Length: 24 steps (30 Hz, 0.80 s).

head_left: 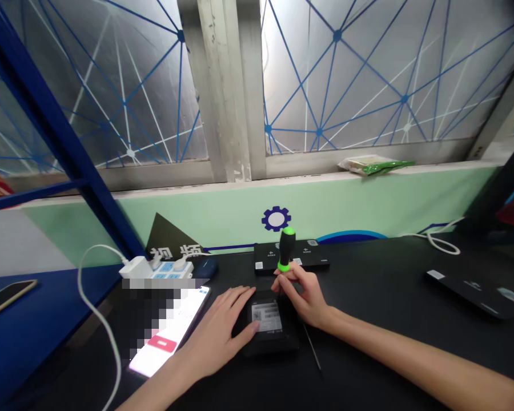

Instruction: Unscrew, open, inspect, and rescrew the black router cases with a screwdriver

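Note:
A black device with a white label [268,318] lies on the dark table in front of me. Against its left side rests my left hand [227,322], fingers stretched out and the thumb on the label's edge. My right hand [302,291] pinches a screwdriver [287,246] with a black and green handle, held upright over the device's far right part. The screwdriver's tip is hidden by my fingers. A thin metal rod [312,348] lies beside the device, partly behind my right wrist.
Behind the screwdriver lie black flat boxes [321,262]; another black device [475,294] is at right. A lit phone [171,337], a power strip [173,268] with a white charger [137,267] and its cable [111,337] occupy the left. A second phone [8,297] lies farther left.

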Tool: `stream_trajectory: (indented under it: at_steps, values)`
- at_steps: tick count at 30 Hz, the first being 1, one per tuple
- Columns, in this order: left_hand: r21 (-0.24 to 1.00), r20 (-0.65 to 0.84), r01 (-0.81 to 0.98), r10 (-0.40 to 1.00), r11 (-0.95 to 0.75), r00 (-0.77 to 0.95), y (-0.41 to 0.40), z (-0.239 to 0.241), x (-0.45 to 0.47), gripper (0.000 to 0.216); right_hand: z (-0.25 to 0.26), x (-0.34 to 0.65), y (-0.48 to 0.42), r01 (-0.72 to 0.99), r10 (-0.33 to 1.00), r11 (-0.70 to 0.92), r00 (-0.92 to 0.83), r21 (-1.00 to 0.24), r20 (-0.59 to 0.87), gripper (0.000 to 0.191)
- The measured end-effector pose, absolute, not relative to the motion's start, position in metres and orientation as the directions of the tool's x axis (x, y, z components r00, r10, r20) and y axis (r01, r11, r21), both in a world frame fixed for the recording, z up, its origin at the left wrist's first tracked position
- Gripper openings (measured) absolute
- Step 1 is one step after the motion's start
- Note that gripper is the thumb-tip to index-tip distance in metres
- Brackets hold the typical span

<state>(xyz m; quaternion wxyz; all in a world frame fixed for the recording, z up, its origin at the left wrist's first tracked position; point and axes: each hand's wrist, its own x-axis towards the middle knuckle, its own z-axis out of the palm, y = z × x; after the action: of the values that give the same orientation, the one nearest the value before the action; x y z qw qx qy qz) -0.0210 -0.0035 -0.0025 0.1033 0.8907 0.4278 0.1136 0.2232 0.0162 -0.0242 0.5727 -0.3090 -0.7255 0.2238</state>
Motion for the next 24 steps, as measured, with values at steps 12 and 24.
stream_trajectory:
  at_steps: [12,24]
  values:
    - [0.280,0.101,0.751,0.797,-0.598,0.596,-0.0037,-0.0033,-0.0206,0.059,-0.0206,0.2222,0.0148,0.207,0.714,0.699,-0.152,-0.685,0.683,0.016]
    - [0.258,0.112,0.751,0.791,-0.607,0.601,-0.0027,-0.0019,-0.0206,0.058,-0.0240,0.2242,0.0164,0.170,0.727,0.686,-0.194,-0.707,0.659,0.013]
